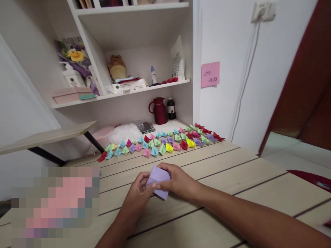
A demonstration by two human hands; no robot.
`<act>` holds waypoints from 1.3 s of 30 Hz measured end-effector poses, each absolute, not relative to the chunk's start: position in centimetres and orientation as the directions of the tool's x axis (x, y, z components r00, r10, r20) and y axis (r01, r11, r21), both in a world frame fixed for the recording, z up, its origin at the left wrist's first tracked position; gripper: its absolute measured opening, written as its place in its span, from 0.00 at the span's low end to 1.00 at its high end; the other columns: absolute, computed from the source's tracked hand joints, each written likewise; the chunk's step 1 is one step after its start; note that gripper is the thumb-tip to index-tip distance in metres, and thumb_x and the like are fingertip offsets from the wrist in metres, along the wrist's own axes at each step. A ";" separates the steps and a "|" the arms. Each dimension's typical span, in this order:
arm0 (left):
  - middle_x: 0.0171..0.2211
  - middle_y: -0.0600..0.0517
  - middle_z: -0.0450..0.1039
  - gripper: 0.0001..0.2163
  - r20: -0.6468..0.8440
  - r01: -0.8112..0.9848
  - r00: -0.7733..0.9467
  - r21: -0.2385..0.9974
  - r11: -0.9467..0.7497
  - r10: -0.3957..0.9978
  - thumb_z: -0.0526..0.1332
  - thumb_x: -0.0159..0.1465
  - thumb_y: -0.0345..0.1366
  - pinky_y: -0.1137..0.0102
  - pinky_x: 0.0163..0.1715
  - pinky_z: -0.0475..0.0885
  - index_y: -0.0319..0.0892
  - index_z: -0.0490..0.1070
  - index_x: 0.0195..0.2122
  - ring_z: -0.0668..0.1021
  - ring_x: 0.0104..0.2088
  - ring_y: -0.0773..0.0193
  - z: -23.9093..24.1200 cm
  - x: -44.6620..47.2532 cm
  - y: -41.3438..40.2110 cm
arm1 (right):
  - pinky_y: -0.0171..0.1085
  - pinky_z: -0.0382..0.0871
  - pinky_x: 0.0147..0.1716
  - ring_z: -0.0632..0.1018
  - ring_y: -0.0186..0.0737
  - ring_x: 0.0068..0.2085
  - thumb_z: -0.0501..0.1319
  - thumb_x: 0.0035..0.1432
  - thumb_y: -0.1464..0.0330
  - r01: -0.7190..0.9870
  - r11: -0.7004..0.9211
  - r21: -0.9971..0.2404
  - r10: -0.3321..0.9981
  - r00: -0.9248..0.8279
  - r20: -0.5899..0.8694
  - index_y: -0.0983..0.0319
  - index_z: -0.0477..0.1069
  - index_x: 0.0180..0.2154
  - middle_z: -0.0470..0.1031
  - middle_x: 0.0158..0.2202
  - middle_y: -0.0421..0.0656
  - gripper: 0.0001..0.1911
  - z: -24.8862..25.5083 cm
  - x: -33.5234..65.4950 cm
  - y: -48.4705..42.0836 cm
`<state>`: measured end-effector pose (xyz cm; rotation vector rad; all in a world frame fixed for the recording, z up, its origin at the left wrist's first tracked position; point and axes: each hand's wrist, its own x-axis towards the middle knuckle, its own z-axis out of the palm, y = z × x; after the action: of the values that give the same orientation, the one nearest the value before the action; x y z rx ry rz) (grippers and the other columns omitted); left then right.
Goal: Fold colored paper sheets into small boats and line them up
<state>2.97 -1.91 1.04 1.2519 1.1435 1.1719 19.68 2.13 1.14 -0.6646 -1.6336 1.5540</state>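
Note:
A folded piece of lilac paper (158,181) sits between both of my hands, just above the wooden table (227,172). My left hand (138,196) pinches its left edge from below. My right hand (178,181) grips its right side with thumb and fingers curled over it. Beyond the hands, several small folded paper boats (165,141) in pink, green, blue, purple, yellow and red lie in rows along the table's far edge.
White shelves (124,93) stand behind the table with a dark red jug (159,111), a brown bottle (171,108), boxes and a bouquet. A pink sticky note (210,74) hangs on the wall. A blurred patch covers the table's left part.

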 end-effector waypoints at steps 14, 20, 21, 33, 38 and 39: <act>0.28 0.52 0.79 0.14 -0.005 0.027 -0.055 1.000 0.007 0.998 0.72 0.47 0.44 0.71 0.33 0.70 0.39 0.75 0.28 0.77 0.30 0.62 0.8 2.5 -1.9 | 0.30 0.62 0.27 0.70 0.33 0.29 0.68 0.40 0.76 0.019 0.276 -0.961 0.810 -0.542 0.223 0.56 0.67 0.51 0.69 0.29 0.34 0.33 1.3 20.2 2.5; 0.32 0.50 0.80 0.16 -0.054 -0.188 -0.133 0.982 0.028 0.990 0.72 0.49 0.42 0.68 0.36 0.71 0.38 0.75 0.34 0.79 0.31 0.61 0.5 1.6 -1.8 | 0.30 0.58 0.25 0.66 0.28 0.24 0.74 0.35 0.67 -0.206 -0.033 -0.978 0.841 -0.535 0.084 0.64 0.68 0.30 0.67 0.22 0.33 0.19 1.1 19.8 2.9; 0.31 0.50 0.80 0.16 -0.058 -0.192 -0.126 0.981 0.033 0.990 0.72 0.49 0.42 0.69 0.36 0.71 0.38 0.75 0.34 0.79 0.31 0.62 0.6 1.7 -1.9 | 0.29 0.56 0.25 0.65 0.28 0.23 0.75 0.35 0.66 -0.193 -0.029 -0.981 0.835 -0.544 0.082 0.64 0.67 0.27 0.66 0.21 0.33 0.19 1.2 19.8 2.9; 0.33 0.49 0.80 0.15 -0.015 0.079 0.036 0.997 0.012 0.999 0.69 0.52 0.42 0.66 0.43 0.70 0.40 0.77 0.38 0.79 0.37 0.57 1.3 2.2 -2.2 | 0.31 0.53 0.24 0.62 0.29 0.23 0.71 0.42 0.63 -0.129 0.101 -0.987 0.834 -0.529 0.154 0.64 0.68 0.25 0.64 0.21 0.34 0.15 1.3 20.4 3.0; 0.30 0.52 0.77 0.06 0.235 0.523 0.016 0.826 -0.208 0.972 0.66 0.54 0.39 0.69 0.37 0.69 0.43 0.76 0.30 0.77 0.34 0.57 1.6 2.4 -2.5 | 0.31 0.58 0.28 0.66 0.32 0.28 0.68 0.46 0.71 -0.001 0.351 -0.936 0.792 -0.533 0.297 0.63 0.70 0.27 0.66 0.24 0.35 0.07 2.1 20.6 2.4; 0.30 0.52 0.77 0.06 0.261 0.557 0.046 0.795 -0.242 0.964 0.65 0.55 0.39 0.69 0.36 0.69 0.43 0.76 0.30 0.77 0.34 0.58 1.7 2.4 -2.5 | 0.31 0.58 0.28 0.66 0.32 0.28 0.68 0.46 0.71 0.034 0.403 -0.915 0.777 -0.542 0.322 0.63 0.69 0.26 0.66 0.24 0.35 0.08 2.2 20.6 2.2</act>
<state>2.43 -2.55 1.66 1.8415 1.5257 1.0940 20.58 2.18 2.21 -0.6956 -1.8783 1.2001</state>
